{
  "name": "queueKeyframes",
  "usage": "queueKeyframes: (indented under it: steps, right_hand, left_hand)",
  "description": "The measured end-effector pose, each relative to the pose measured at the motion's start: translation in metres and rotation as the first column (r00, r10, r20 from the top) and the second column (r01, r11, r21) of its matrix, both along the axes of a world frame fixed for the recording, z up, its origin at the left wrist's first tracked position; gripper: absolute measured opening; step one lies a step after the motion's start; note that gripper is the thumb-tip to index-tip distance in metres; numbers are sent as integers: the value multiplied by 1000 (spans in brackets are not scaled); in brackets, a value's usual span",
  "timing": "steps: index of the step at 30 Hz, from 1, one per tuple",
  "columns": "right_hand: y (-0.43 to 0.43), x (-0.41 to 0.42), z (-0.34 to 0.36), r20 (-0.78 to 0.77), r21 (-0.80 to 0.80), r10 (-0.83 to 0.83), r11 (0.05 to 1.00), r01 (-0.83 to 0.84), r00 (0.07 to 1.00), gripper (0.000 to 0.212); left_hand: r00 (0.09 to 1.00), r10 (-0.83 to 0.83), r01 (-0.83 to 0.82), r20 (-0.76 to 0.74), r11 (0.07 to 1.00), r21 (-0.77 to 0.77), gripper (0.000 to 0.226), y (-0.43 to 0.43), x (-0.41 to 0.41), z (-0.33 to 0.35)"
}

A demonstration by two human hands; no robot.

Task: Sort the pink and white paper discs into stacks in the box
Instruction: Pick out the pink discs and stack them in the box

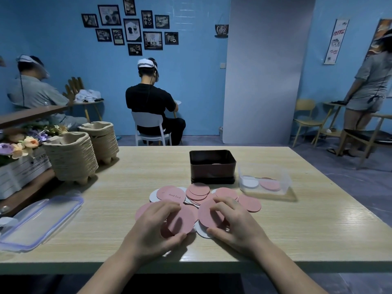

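A loose pile of pink and white paper discs lies on the wooden table in front of me. My left hand grips a pink disc between thumb and curled fingers, just above the table. My right hand pinches another pink disc the same way, with a white disc under it. To the right of the pile, a clear plastic box holds a white stack and a pink stack side by side.
A dark tin stands behind the pile. The box's clear lid lies at the left front. Two stacks of pulp cup trays and a flower crate stand at the left. Other people sit and stand beyond the table.
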State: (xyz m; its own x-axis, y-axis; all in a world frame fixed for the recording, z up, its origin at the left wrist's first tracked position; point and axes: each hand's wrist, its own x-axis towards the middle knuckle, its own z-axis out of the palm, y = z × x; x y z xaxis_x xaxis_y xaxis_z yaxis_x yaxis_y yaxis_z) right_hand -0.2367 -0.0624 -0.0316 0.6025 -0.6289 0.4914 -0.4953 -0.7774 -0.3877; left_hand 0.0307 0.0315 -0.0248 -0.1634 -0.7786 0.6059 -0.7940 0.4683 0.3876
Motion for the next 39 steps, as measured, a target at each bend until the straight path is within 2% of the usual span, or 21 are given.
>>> queueKeyframes:
  steps: [8,13,15,19,24,28,31,39]
  right_hand:
    - [-5,2,-7,18,-28,43,999,-42,999,49]
    - [-8,3,-9,30,-66,64,996,-62,997,23]
    - [-9,2,-11,39,-91,58,994,-55,998,19]
    - [-10,0,-10,95,-115,26,993,-15,995,18]
    - [-9,0,-8,117,-110,25,994,-12,993,21]
    - [-8,4,-7,107,-108,57,993,-45,993,26]
    - [-6,8,-6,109,-162,107,983,-89,988,33]
    - [0,4,0,128,-150,120,983,-101,984,31]
  left_hand:
    - [999,-9,10,31,999,-40,47,-29,-24,-5]
    - [997,-52,55,57,998,-43,48,-36,-31,-7]
    - [998,-54,55,39,998,-33,51,-35,-28,-9]
    - [1000,-22,22,-21,1000,-6,60,-32,-21,-12]
    - [998,-38,36,-48,999,-36,47,-35,-22,-21]
    - [999,-46,47,22,998,-35,41,-37,-22,-21]
    - [995,-68,72,80,996,-60,30,-36,-29,-15]
    - [994,-76,78,75,996,-32,31,-35,-29,-13]
